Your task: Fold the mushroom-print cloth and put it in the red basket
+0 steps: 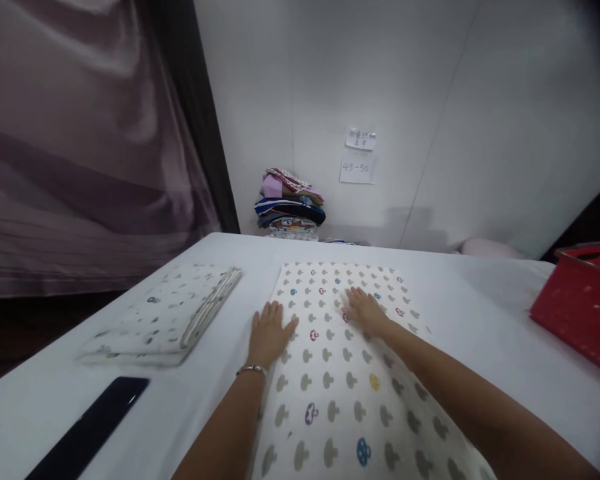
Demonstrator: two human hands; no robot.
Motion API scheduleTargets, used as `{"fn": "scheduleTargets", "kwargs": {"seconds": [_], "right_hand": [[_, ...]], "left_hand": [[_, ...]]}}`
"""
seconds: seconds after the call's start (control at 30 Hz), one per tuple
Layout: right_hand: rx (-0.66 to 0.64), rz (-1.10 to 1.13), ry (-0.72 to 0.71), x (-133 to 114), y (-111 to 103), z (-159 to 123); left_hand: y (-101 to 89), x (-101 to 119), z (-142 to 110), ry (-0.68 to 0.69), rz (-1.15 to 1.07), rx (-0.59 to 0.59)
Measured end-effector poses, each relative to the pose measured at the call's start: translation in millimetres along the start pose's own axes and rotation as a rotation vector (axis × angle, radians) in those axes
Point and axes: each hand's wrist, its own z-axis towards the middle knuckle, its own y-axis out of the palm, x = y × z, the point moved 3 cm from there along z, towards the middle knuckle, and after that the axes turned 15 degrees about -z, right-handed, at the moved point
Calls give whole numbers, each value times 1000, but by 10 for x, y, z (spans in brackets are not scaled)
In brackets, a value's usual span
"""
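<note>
A white cloth (pixel 327 367) printed with grey and coloured mushrooms lies lengthwise on the white table, its near end running out of view at the bottom. My left hand (pixel 270 333) rests at the cloth's left edge, fingers spread, partly on the table and with the thumb on the cloth. A bracelet circles that wrist. Flat on the cloth, toward its far right, lies my right hand (pixel 364 311) with its fingers stretched out. Neither hand grips anything. The cloth's right side is partly hidden by my right forearm.
A folded patterned cloth (pixel 165 313) lies on the left, with a dark flat object (pixel 90 430) nearer me. At the right stands a red basket (pixel 585 300). Folded fabrics (pixel 290 207) are stacked beyond the table's far edge (pixel 370 251), before a wall with paper notes (pixel 359 167).
</note>
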Motion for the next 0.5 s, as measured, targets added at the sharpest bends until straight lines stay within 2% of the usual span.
{"fn": "scheduleTargets", "kwargs": {"seconds": [0.13,0.27,0.4,0.5], "right_hand": [[-10,-18,-27,-225,-121,545],[13,-51,-27,-322,-164,1077],[36,-73,-15,-322,-102,1498],[-5,-84,-10,-296,28,1654]], "left_hand": [[31,-25,-7,16,5,25],[63,-57,-12,32,-3,54],[79,-72,-10,23,-3,45],[93,-79,-7,3,10,19]]}}
